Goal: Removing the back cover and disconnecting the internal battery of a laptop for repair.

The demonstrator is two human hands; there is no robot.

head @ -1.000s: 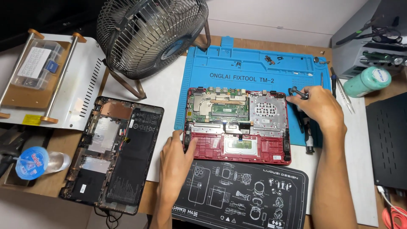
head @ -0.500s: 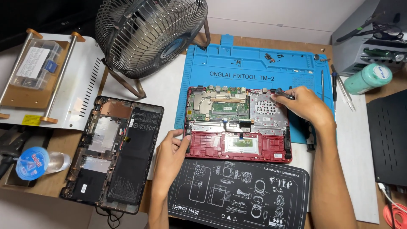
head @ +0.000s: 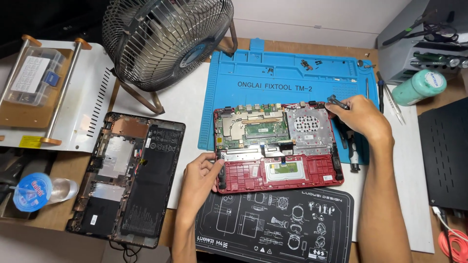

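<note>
**Right hand on tool at laptop's far corner, left steadies the edge**

Right hand (head: 360, 117) is closed round a small dark screwdriver-type tool (head: 337, 102), tip pointing at the far right corner of the opened red laptop base (head: 278, 146). Just under the palm sits the perforated metal plate (head: 307, 127); further left of it, the green mainboard (head: 253, 129) w/ heatpipe. Left hand (head: 201, 178) is curled loosely, fingers touching the base's near-left edge, thumb side by the speaker strip; it holds nothing else.

Base lies half on the blue work mat (head: 292, 80), near edge meeting the black mat (head: 273, 229) w/ white line drawings. Beyond the right hand: a second driver (head: 354, 156) on the mat, tweezers (head: 390, 100), a green bottle (head: 420, 86). Well left of the left hand: removed black bottom cover (head: 129, 178), and a metal fan (head: 165, 39) further back.

Step, as I judge it: working a screw or fastener at that far right corner. Next move prob. needs the tip seated square, left hand keeping the base from sliding.

Vs 0.5 s ago: right hand sits about the same spot, tool shifted slightly; left hand has moved a bit onto the edge. Base hasn't shifted.
</note>
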